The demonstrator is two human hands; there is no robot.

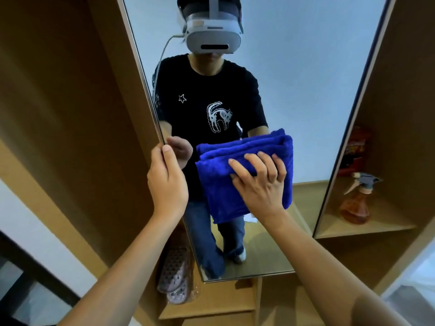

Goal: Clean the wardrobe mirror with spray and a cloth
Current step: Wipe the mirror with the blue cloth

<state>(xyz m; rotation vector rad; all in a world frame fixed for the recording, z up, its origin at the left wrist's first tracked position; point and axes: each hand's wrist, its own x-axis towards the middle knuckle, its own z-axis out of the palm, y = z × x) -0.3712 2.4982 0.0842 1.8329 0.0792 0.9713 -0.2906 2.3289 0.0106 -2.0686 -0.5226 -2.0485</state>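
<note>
we press a folded blue cloth to the wardrobe mirror while our other hand steadies its edge.

at the centre of the frame our right hand lies on the folded, deep-blue terry cloth with fingers spread and nearly straight, pushing it flat against the tall frameless wardrobe mirror; nothing is clenched there. just left of it, our left hand grips the mirror's left edge, thumb on the glass and fingers wrapped behind it. at the right of the frame, on a light wooden shelf, stands a translucent orange spray bottle with a grey trigger head, well apart from both hands, with a red package behind it. at lower centre, a pair of perforated grey slippers lies below the mirror.
</note>
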